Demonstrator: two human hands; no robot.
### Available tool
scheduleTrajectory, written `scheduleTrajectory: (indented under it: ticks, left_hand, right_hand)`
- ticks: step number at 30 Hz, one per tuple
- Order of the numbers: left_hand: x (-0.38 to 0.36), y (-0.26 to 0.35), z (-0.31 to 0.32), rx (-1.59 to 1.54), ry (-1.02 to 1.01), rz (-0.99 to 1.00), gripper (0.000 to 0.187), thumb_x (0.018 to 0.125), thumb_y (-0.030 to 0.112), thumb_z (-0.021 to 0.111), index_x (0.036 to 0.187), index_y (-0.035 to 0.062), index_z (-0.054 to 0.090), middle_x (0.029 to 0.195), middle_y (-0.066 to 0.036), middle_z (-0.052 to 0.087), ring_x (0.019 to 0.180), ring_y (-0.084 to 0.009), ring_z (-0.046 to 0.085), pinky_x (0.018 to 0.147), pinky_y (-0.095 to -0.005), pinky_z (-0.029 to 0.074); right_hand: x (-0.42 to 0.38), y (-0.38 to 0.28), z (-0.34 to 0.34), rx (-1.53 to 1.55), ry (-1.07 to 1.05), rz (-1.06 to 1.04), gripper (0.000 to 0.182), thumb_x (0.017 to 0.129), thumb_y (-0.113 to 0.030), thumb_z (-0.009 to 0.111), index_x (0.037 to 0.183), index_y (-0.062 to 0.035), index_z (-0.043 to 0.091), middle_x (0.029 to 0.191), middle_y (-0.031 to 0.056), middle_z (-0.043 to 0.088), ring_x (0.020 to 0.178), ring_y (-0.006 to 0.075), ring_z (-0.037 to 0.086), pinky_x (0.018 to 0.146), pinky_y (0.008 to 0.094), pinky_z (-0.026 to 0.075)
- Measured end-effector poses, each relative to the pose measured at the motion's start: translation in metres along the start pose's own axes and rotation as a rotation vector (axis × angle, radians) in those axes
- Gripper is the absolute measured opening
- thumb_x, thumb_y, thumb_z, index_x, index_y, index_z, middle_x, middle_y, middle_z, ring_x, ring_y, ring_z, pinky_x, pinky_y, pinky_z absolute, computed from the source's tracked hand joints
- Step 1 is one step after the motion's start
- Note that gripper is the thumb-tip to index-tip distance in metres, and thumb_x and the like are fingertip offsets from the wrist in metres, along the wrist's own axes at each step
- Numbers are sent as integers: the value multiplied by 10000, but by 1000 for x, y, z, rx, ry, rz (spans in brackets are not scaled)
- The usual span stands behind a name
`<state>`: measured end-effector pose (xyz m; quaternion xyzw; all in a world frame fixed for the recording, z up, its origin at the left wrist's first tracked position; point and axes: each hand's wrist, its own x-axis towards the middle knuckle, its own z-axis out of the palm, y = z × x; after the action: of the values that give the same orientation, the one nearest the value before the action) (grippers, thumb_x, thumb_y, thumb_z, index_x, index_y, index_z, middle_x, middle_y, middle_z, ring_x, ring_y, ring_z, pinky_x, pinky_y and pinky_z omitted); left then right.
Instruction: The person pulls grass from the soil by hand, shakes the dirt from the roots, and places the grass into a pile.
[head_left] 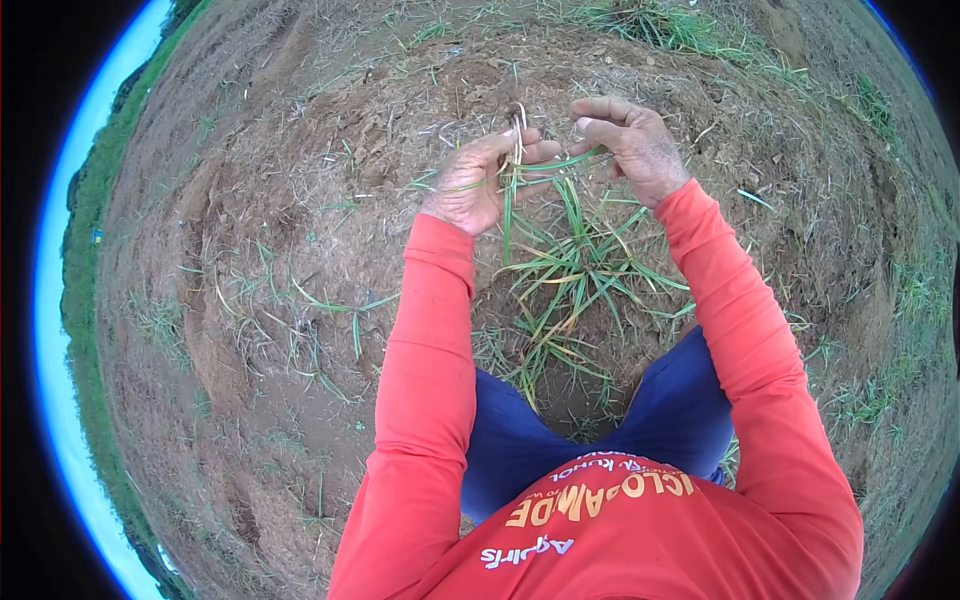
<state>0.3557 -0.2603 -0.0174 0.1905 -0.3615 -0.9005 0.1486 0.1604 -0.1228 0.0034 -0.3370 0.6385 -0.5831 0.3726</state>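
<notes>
A thin grass-like plant (514, 160) with a pale stem and long green blades lies across the fingers of my left hand (476, 182). Its stem points away from me, with the thumb against it and the fingers stretched out behind. To the right, my right hand (638, 148) is bent with thumb and forefinger close together. One long green leaf (565, 161) of the plant reaches its curled fingers, which partly hide the leaf's end. Just below both hands, a heap of similar green plants (578, 250) lies on the soil, nearer my knees.
Dry brown soil (300, 190) with straw bits surrounds me. Loose green blades (350, 308) are scattered at the left. A grass tuft (655, 25) grows at the far side. My blue-trousered legs (675, 400) flank the heap. More grass (915, 290) stands at the right.
</notes>
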Motion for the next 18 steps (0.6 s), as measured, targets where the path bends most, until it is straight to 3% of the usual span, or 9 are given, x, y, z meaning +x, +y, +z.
scheduleTrajectory:
  ticks: [3, 6, 8, 11, 13, 15, 17, 18]
  left_hand:
    - [0, -1, 0, -16, 8, -30, 355, 1009, 260, 656, 1263, 12, 638, 1232, -197, 706, 1184, -323, 673, 1037, -523, 534]
    - [-1, 6, 2, 20, 14, -18, 348, 1009, 232, 656, 1268, 3, 623, 1227, -197, 704, 1213, -313, 663, 1039, -508, 534]
    - [5, 1, -7, 65, 29, -7, 343, 1006, 213, 661, 1272, 0, 615, 1188, -179, 713, 1209, -291, 666, 1025, -480, 542]
    - [-2, 6, -7, 186, 210, 133, 320, 999, 174, 666, 1264, 2, 616, 1024, -112, 708, 997, -200, 701, 863, -363, 571]
    - [9, 19, -40, 191, 196, 174, 294, 990, 181, 680, 1226, 13, 625, 939, -63, 664, 809, -139, 637, 708, -308, 526]
    - [5, 17, -48, 219, 259, 208, 264, 982, 185, 691, 1179, 21, 626, 885, -28, 629, 671, -95, 564, 581, -275, 470]
    - [-5, 29, -28, 278, 394, 252, 234, 974, 186, 701, 1124, 27, 620, 862, -9, 603, 581, -68, 482, 485, -264, 402]
    - [-6, 26, -29, 306, 410, 329, 270, 953, 298, 736, 1001, 56, 626, 800, 18, 572, 558, -56, 477, 454, -263, 371]
  right_hand:
    - [-3, -2, 1, -64, -13, 36, 436, 917, -201, 703, 1308, -14, 657, 941, 70, 753, 675, 72, 644, 499, 218, 433]
    - [0, 3, 0, -34, -29, 16, 431, 920, -196, 703, 1301, 0, 656, 1003, 111, 754, 725, 97, 692, 550, 250, 500]
    - [4, 9, -4, -2, 69, -82, 445, 908, -193, 716, 1291, 25, 654, 1040, 152, 749, 794, 144, 725, 629, 283, 547]
    - [21, 40, -25, -241, 182, -64, 411, 899, -215, 718, 1240, 14, 694, 1074, 197, 748, 887, 237, 750, 777, 348, 586]
    - [25, 65, -37, -614, 120, -23, 370, 898, -251, 709, 1187, -21, 734, 1095, 209, 747, 941, 303, 746, 854, 384, 589]
    - [20, 89, -43, -1112, -91, -2, 333, 900, -299, 696, 1125, -66, 774, 1122, 208, 742, 991, 366, 732, 899, 408, 579]
    - [14, 109, -28, -1023, -185, 114, 326, 906, -358, 675, 1075, -104, 792, 1110, 192, 746, 999, 384, 724, 926, 429, 569]
    - [10, 115, -18, -975, -228, 175, 328, 909, -387, 665, 1049, -123, 801, 1104, 184, 748, 1003, 393, 720, 940, 440, 564]
